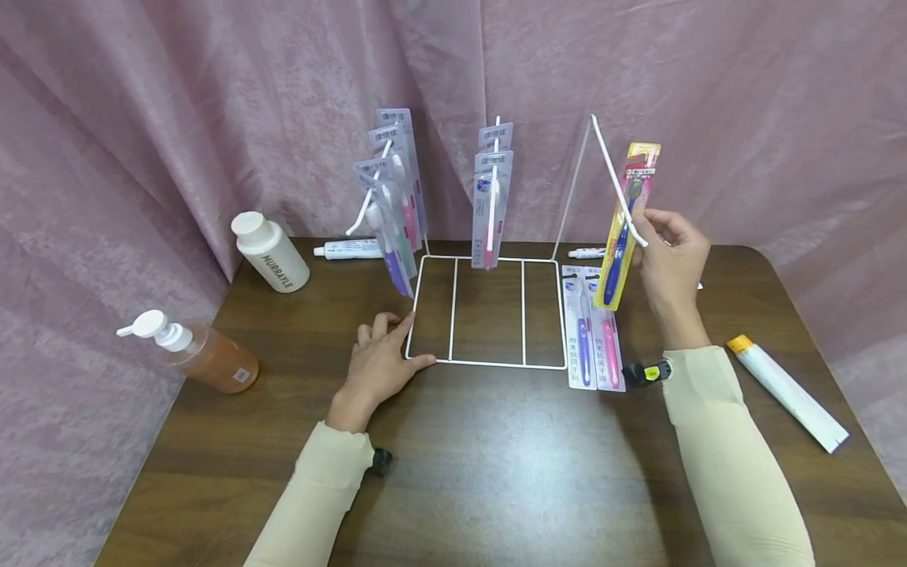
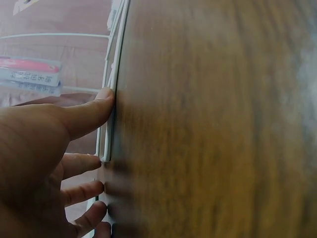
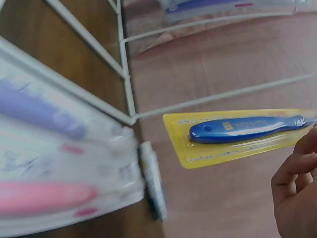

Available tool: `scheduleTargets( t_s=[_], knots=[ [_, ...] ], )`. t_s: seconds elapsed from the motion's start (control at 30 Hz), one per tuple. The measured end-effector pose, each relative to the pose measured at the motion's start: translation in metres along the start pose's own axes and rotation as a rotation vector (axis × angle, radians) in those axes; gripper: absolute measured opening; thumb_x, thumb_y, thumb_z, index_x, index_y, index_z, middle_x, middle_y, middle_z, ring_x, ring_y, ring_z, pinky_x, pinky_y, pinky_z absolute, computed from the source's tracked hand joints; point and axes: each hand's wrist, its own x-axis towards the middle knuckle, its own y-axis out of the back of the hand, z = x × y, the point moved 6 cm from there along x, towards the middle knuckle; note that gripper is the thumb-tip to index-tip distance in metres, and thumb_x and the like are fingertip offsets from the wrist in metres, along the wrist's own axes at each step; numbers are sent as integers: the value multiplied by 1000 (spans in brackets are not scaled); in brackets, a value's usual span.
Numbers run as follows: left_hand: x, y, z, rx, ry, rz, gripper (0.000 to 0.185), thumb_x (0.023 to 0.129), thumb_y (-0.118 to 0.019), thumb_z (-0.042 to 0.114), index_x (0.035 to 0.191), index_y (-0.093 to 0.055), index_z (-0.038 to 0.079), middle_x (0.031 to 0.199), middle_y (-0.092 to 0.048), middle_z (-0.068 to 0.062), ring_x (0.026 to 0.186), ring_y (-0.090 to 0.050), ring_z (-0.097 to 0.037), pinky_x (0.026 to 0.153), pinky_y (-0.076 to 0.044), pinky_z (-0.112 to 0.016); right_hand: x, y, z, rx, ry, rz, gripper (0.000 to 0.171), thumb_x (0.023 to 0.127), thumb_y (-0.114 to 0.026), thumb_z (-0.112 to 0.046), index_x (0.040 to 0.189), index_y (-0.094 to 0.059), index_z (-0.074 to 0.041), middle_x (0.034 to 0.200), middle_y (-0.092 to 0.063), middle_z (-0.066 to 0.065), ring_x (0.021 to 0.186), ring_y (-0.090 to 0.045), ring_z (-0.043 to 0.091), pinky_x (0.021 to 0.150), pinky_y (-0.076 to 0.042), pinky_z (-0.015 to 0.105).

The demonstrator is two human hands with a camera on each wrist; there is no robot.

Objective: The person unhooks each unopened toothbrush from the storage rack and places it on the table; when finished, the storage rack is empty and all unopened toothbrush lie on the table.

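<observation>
Right hand (image 1: 669, 252) fingers pinch a yellow toothbrush pack (image 1: 627, 224) at the right hook (image 1: 618, 185). Left hand (image 1: 383, 358), fingers spread, presses the rack (image 1: 453, 303)'s near-left corner on the worktop (image 1: 496, 472).

Hanging toothbrush packs (image 1: 397, 205) crowd the wire rack (image 1: 489, 362) on the left — the right peg (image 1: 616, 181) stands free.

Yellow-carded blue toothbrush pack (image 1: 627, 228) hangs upright at white wire rack's (image 1: 487, 309) right hook, above table.
</observation>
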Motion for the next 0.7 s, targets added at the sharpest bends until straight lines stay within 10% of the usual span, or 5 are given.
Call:
scheduleTargets(
  t_s=[0.7],
  knots=[
    [2,-2,-2,8,-7,-7,95,104,-82,54,180,-39,15,174,-40,-21,133,-44,-48,102,-46,-57,-33,93,76,-223,-306,-62,13,101,-86,-8,94,-85,-18,61,-71,-6,48,-56,4,47,-46,16]
  ],
)
